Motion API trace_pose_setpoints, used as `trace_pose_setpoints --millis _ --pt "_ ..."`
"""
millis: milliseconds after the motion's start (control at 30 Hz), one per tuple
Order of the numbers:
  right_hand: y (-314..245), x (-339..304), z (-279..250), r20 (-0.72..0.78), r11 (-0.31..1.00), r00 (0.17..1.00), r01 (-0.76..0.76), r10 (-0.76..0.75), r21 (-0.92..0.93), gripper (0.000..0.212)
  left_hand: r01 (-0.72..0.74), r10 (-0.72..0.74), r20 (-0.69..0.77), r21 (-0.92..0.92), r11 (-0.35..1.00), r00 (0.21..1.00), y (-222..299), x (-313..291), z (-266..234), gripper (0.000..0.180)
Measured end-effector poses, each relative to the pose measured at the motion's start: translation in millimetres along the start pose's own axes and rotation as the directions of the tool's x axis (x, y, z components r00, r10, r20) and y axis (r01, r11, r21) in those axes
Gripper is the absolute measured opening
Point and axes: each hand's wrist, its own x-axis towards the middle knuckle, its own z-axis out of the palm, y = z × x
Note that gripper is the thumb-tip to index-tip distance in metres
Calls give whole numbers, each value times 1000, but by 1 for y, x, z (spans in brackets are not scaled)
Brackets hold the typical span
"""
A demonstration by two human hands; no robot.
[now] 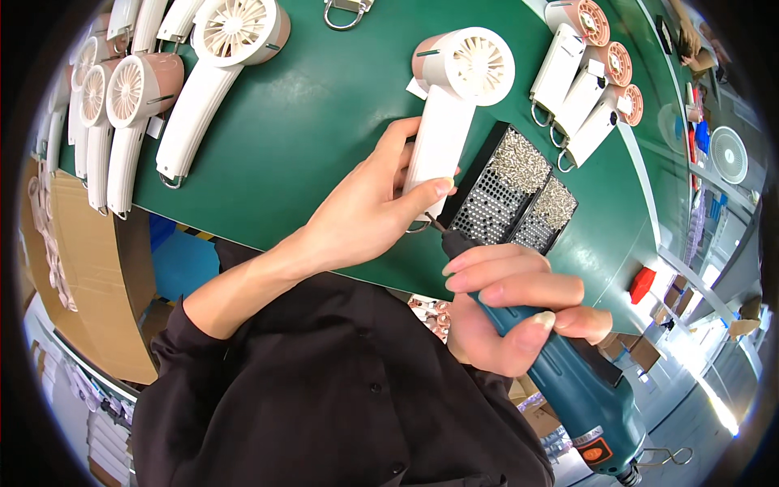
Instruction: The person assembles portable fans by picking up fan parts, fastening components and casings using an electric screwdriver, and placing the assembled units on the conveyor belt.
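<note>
My left hand is closed around the white handle of a handheld fan, whose round pink-and-white head points away from me. In my right hand is a teal electric screwdriver, gripped near its front end. Its thin bit reaches the bottom end of the fan's handle, beside the metal loop there; whether it sits in a screw I cannot tell. Right of the fan lies a black screw tray, its two sections holding many small silver screws and rows of holes.
Several finished-looking white-and-pink fans lie at the left of the green table. At the right are three fans with exposed pink heads. A metal loop piece lies at the far edge. A cardboard box stands below left.
</note>
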Motion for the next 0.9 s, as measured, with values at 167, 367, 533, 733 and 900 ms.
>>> trace_pose_setpoints --millis 167,367,533,733,900 --pt "-10 2 -4 11 994 999 44 -45 103 27 -28 28 -16 -31 999 999 -4 0 0 56" --pt "-24 21 -38 -391 996 920 -15 -20 -87 24 -144 184 -163 231 962 969 -2 -12 5 48" --pt "2 26 -61 -516 968 852 -194 87 -157 29 -242 530 -35 862 445 847 13 -32 -19 49" --pt "11 27 -57 -476 964 876 -187 75 -192 28 -233 521 148 967 101 840 16 -50 -30 61" --pt "14 25 -56 -454 969 887 -176 80 -174 28 -181 448 124 980 87 885 23 -53 -25 65"
